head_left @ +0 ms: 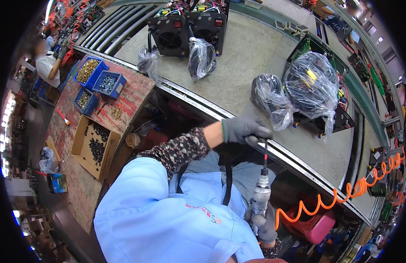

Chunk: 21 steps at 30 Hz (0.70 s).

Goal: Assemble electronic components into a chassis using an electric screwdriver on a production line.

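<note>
My right hand (265, 224), in a grey glove, is wrapped round an air screwdriver (261, 193) with a silver body and an orange coiled hose. The tool points away from me, and its long thin bit (266, 154) has a red band. At the bit's far end is my left hand (246, 130), also gloved in grey, with its fingers pinched together. Whatever small part lies between those fingers is too hidden to make out. Just beyond the left hand, on the bench, lies a bundle of black cable in a clear plastic bag (272, 97).
Two black units with fans (170, 38) stand at the back; another open unit, under a larger bag (311, 83), is at the right. A worn red table (76, 149) at left holds blue screw bins (110, 83) and a cardboard tray (84, 153) of black parts. The orange hose (319, 208) crosses the right.
</note>
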{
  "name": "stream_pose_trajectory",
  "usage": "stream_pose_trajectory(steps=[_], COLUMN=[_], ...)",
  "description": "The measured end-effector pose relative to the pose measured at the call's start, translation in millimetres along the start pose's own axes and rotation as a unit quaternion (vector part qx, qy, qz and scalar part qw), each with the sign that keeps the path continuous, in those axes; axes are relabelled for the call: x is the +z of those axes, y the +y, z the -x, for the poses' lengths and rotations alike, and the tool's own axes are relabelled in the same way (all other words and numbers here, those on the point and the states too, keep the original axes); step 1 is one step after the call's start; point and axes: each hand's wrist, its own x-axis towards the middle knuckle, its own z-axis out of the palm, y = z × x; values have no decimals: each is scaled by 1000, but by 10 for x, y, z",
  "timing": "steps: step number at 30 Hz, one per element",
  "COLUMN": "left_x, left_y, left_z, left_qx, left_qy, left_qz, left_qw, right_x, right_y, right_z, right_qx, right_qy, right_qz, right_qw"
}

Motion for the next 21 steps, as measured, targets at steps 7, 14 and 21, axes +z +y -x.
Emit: stream_pose_trajectory(steps=[7,14,21], left_x=[172,71,24], left_y=[-393,-368,-290], left_z=[-68,-36,8], left_qx=[-24,-67,-41], left_qy=[131,168,217], left_qz=[112,125,109], left_qw=[985,976,969], right_x=[-87,-559,-827], right_y=[-150,-327,-361], right_z=[-77,-267,-384], right_qx=[-67,-123,-136], right_qy=[111,217,214], right_qz=[-188,-195,-207], right_qw=[974,948,945])
